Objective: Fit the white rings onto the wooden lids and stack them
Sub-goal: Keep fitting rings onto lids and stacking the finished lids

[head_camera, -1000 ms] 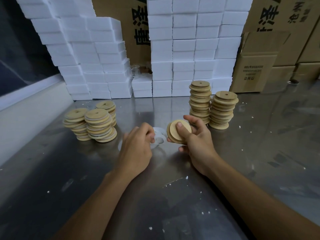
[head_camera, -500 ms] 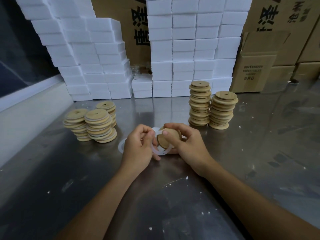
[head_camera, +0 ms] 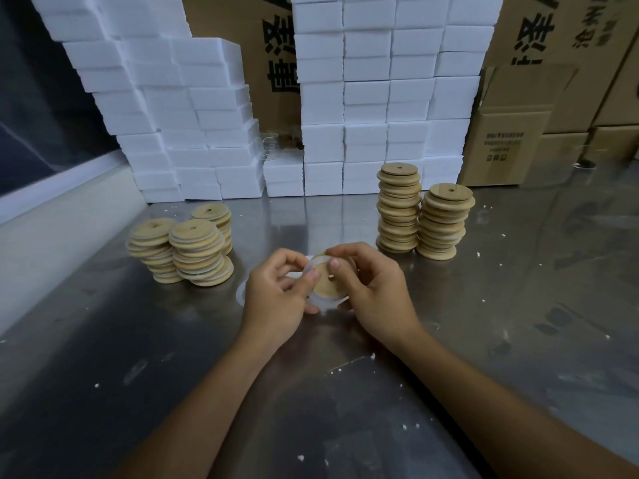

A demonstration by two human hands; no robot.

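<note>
Your fingers [head_camera: 334,263] curled round a wooden lid [head_camera: 327,284], right hand [head_camera: 371,288] gripping it above the steel table [head_camera: 501,305], left hand [head_camera: 276,292] pinching the white ring [head_camera: 313,267] against its rim, ringed stacks [head_camera: 193,250] to your left, bare stacks [head_camera: 423,216] to your right.

Tan wooden lid [head_camera: 326,283]; white ring [head_camera: 316,264]; white foam blocks [head_camera: 366,98].
</note>
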